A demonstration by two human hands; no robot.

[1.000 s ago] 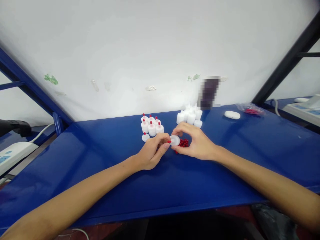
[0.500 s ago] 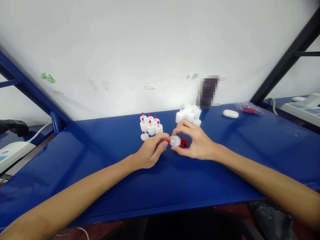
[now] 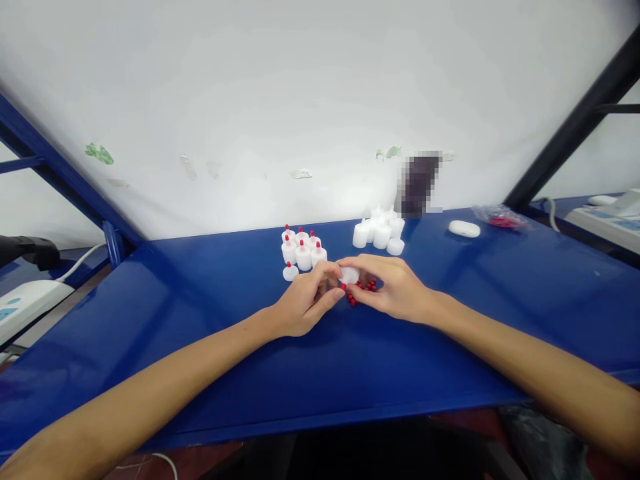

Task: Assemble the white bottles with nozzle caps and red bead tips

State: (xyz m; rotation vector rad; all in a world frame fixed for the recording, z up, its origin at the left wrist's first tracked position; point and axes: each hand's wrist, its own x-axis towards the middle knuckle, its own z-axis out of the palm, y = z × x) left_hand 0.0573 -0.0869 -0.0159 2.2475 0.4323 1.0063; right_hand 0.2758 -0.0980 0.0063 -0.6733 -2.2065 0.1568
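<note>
Left hand [image 3: 306, 303], right hand [image 3: 400, 287]: fingers pinch 1 bottle [image 3: 351, 275]. Apparent step: seating its red cap [image 3: 343, 287]; next move calls for firm pressure.

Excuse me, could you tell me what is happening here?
A person's left hand and right hand hold a white piece with a red cap, beside loose red caps on the blue table. Red-capped white pieces stand farther back to the left; uncapped white pieces cluster farther back to the right.
</note>
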